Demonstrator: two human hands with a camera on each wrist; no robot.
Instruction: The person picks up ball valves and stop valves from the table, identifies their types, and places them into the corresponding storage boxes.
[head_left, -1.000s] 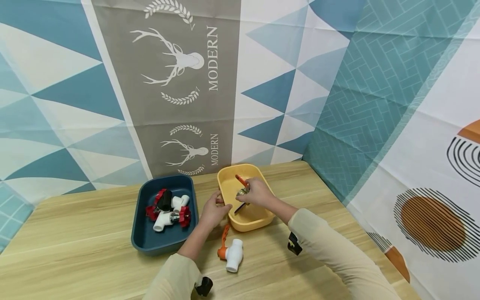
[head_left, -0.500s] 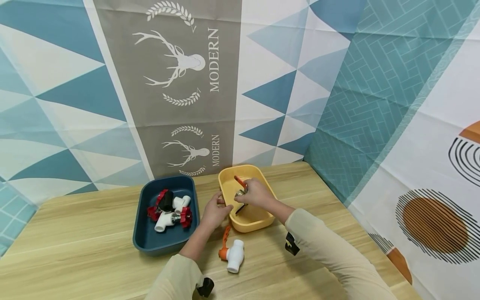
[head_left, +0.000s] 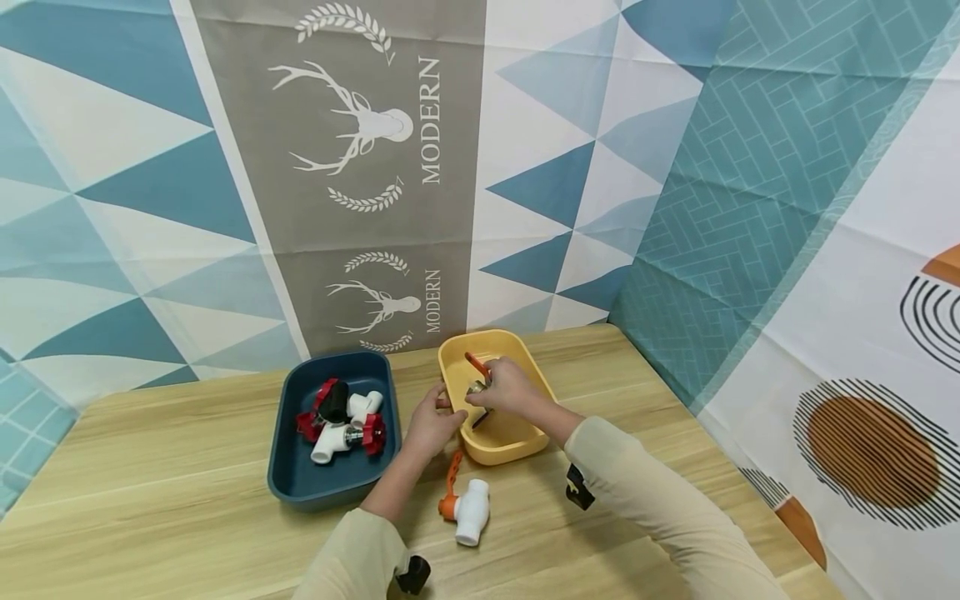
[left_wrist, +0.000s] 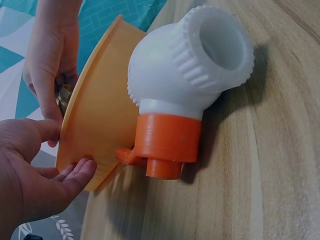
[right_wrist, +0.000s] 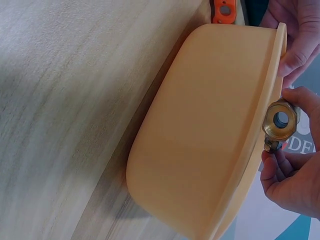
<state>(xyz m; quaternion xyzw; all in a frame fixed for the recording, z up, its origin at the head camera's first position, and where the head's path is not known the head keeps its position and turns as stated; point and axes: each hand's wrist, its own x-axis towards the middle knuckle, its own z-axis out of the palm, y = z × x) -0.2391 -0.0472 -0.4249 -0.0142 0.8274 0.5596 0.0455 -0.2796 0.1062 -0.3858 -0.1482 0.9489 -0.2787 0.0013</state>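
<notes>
My left hand (head_left: 433,423) holds the near-left rim of a yellow plastic bin (head_left: 501,456), thumb over the edge and fingers against the outer wall. Over the bin, my right hand (head_left: 513,390) pinches a brass ball valve (right_wrist: 280,120) with a red lever handle (head_left: 476,364). The valve's round bore faces the right wrist camera. Below it in the bin shows a slim dark thing (head_left: 482,418), mostly hidden by the right hand. On the table just in front of the bin lies a white plastic ball valve (head_left: 472,512) with an orange lever handle (head_left: 453,473).
To the left stands a dark blue bin (head_left: 300,487) with several valve pieces inside, among them a white valve (head_left: 327,443) with a red handwheel (head_left: 372,434). A patterned cloth (head_left: 375,208) hangs behind the wooden table (head_left: 172,467).
My right hand has shifted slightly left with the brass ball valve over the yellow bin. The left hand keeps its hold on the rim. The head view has shifted a little.
</notes>
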